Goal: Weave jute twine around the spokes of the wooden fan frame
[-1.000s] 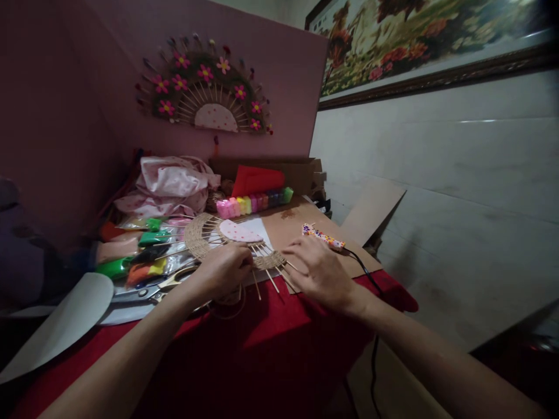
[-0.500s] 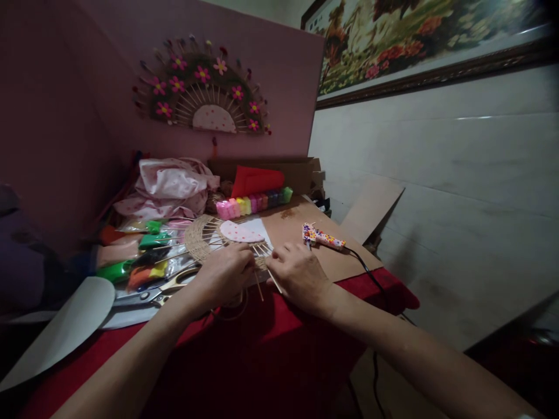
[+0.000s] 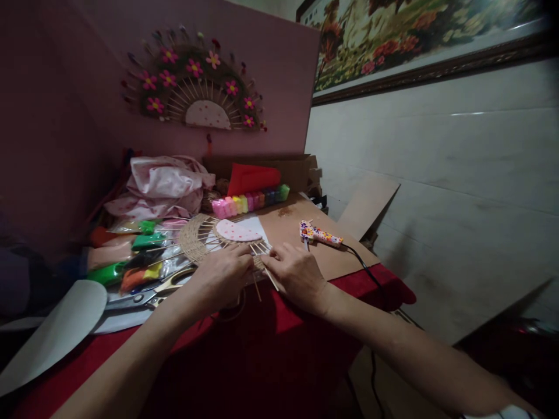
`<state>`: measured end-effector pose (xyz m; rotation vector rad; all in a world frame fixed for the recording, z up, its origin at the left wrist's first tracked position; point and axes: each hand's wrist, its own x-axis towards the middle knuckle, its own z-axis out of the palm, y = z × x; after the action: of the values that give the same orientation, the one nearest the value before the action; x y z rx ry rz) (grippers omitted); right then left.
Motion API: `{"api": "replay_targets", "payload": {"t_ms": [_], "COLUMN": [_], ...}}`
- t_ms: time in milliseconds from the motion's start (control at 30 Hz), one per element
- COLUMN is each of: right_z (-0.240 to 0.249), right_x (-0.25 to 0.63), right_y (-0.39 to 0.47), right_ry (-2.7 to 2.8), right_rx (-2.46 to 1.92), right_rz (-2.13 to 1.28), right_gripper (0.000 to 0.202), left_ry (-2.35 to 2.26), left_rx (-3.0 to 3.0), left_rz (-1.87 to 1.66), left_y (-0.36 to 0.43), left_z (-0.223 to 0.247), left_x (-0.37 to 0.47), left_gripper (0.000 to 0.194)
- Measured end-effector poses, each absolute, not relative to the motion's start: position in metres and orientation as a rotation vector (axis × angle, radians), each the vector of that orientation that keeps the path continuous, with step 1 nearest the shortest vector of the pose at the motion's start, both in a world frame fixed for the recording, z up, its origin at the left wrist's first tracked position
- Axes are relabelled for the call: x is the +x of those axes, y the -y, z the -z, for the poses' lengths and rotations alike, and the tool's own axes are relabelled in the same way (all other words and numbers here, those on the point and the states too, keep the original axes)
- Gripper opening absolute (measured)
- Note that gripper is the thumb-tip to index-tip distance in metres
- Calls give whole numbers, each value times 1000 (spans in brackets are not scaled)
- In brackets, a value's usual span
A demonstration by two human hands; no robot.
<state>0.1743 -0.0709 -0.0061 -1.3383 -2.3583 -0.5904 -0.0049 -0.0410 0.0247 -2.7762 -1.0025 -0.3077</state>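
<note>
A half-round fan of thin wooden sticks lies on the table, with jute twine (image 3: 191,245) woven between the sticks in a wide band. At its centre is a white half-circle of fabric with pink dots (image 3: 238,231). My left hand (image 3: 227,272) is closed at the fan's near edge, its fingertips pressed on the sticks and twine. Close beside it, my right hand (image 3: 297,273) pinches the end sticks of the fan. Two stick ends (image 3: 257,289) poke out toward me between the hands. A loop of loose twine hangs below my left hand; what the fingertips grip exactly is partly hidden.
Scissors (image 3: 151,297) and bags of coloured clay (image 3: 111,256) lie at left. A flower-patterned glue gun (image 3: 321,234) with a black cord rests on brown cardboard (image 3: 283,224) at right. Pink fabric (image 3: 168,183) is piled behind. A finished flowered fan (image 3: 207,113) hangs on the board.
The camera view has shifted slightly, moving the whole scene a little left. My hands stay at the fan's near edge, with only slight finger movement.
</note>
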Motion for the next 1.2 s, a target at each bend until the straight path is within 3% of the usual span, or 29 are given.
{"api": "replay_targets", "payload": {"t_ms": [500, 667, 933, 1200], "right_z": [6, 6, 0, -8], "right_x": [177, 177, 174, 172], "right_y": [70, 71, 75, 74], "right_ry": [2391, 2390, 2367, 2345], "right_rx": [-1228, -1249, -1253, -1263], "right_rz": [569, 561, 500, 448], "right_gripper": [30, 33, 29, 24], "left_ry": [888, 1054, 1064, 1071], "left_rx": [-2946, -2922, -2931, -2723], "left_rz": [429, 521, 410, 339], "left_y": [38, 38, 43, 49], "left_z": [-24, -24, -28, -24], "left_x": [-13, -12, -9, -5], "left_gripper": [25, 22, 25, 15]}}
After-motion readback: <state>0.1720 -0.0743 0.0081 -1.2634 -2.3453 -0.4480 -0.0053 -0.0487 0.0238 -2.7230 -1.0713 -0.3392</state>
